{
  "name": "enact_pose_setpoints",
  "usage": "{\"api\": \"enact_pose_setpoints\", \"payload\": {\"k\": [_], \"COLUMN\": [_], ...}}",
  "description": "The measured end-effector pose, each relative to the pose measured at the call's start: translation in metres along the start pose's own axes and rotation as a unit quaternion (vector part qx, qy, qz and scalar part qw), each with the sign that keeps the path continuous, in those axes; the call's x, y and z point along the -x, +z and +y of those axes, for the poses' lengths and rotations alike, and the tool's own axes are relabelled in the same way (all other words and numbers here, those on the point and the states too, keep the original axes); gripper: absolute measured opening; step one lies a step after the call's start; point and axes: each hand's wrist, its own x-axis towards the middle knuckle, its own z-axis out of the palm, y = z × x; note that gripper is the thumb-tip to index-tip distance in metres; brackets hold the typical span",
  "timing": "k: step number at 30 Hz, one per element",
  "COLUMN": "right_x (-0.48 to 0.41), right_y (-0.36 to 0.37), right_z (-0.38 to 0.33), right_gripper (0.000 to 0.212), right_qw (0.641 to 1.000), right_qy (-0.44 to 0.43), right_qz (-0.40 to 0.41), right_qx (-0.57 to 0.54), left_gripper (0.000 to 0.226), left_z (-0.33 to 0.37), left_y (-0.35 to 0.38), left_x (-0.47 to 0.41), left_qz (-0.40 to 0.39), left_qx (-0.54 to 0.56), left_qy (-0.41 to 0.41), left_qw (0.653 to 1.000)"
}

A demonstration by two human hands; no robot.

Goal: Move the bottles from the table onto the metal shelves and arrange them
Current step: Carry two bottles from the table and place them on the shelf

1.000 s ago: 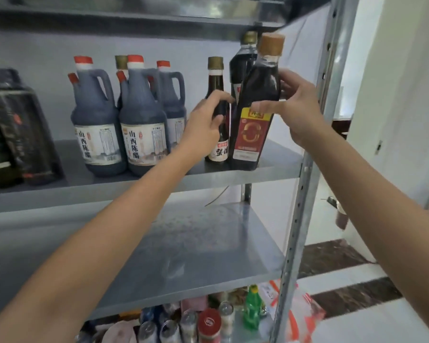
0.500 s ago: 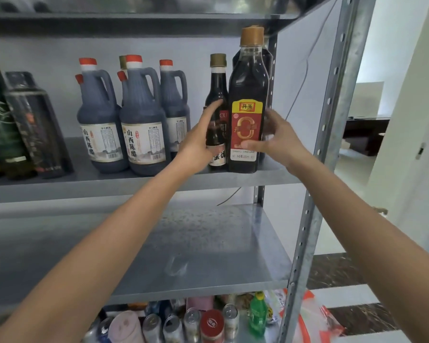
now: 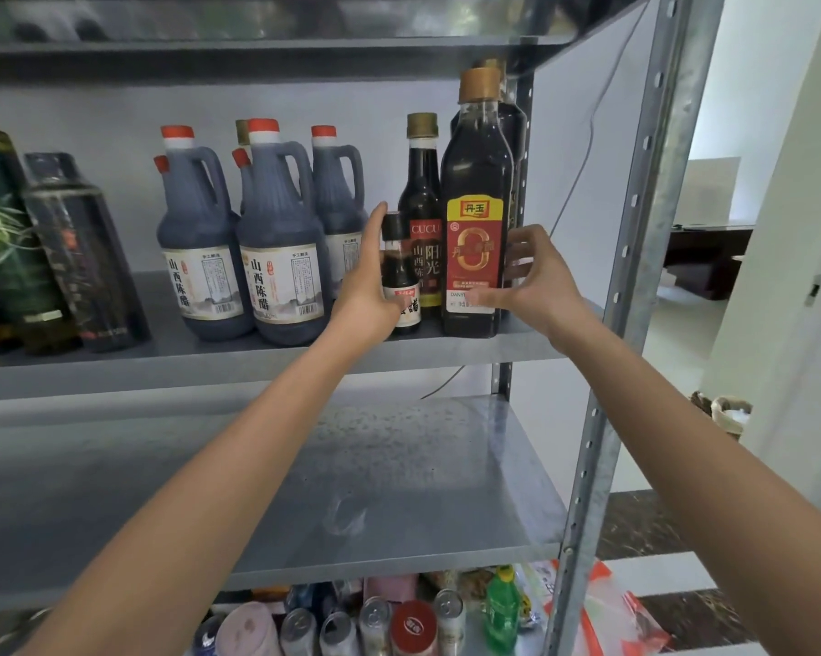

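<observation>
Left grip (image 3: 363,291) holds small bottle (image 3: 396,269), label half hidden; right grip (image 3: 536,277) clasps tall bottle (image 3: 476,182)

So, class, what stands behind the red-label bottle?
Another dark bottle: only its cap and right edge show past the red-label bottle. Its label and base are covered.

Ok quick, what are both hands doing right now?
Left hand: holds the small bottle.
Right hand: grips the tall bottle with the red label.
</observation>
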Motion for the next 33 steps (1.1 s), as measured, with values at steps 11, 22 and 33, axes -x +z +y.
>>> {"api": "enact_pose_setpoints", "payload": {"k": [11, 22, 33], "right_x": [-0.016, -0.021, 0.001], "right_y": [0.008, 0.014, 0.04], "right_z": [0.008, 0.024, 0.035], "right_gripper": [0.059, 0.047, 0.038], "right_qw": [1.0, 0.997, 0.991], "right_qy": [0.023, 0.046, -0.011], "right_qz": [-0.014, -0.021, 0.065], "right_qx": [-0.011, -0.055, 0.119], "left_gripper": [0.077, 0.066, 0.061], "left_z": [-0.017, -0.026, -0.041], "left_y": [0.006, 0.012, 0.019], "left_x": [-0.004, -0.006, 0.012], "left_qz": [-0.02, -0.011, 0.008], "left_qx": [0.039, 0.016, -0.25], "left_qy": [-0.009, 0.014, -0.004], "left_qw": [0.999, 1.0, 0.968]}}
